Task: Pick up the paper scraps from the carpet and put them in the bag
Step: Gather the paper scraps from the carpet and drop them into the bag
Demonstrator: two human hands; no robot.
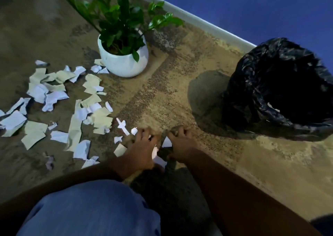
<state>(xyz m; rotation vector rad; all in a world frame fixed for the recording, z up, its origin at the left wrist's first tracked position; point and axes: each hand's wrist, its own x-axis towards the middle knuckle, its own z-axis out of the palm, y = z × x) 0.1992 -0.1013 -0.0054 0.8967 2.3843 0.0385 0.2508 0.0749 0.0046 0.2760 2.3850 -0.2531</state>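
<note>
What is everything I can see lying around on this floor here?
paper scraps: dozens, white and pale beige, strewn over the carpet at left, a few under the hands
potted plant: one, green leaves in a round white pot, far edge of the scraps
bag: one, black plastic, mouth open, standing at right
carpet: one, tan with darker mottling, covering the floor
baseboard: one, pale, along the blue wall
knee: one, in light blue cloth, bottom left
left hand: fingers spread, pressing on scraps
right hand: fingers down beside a white scrap
</note>
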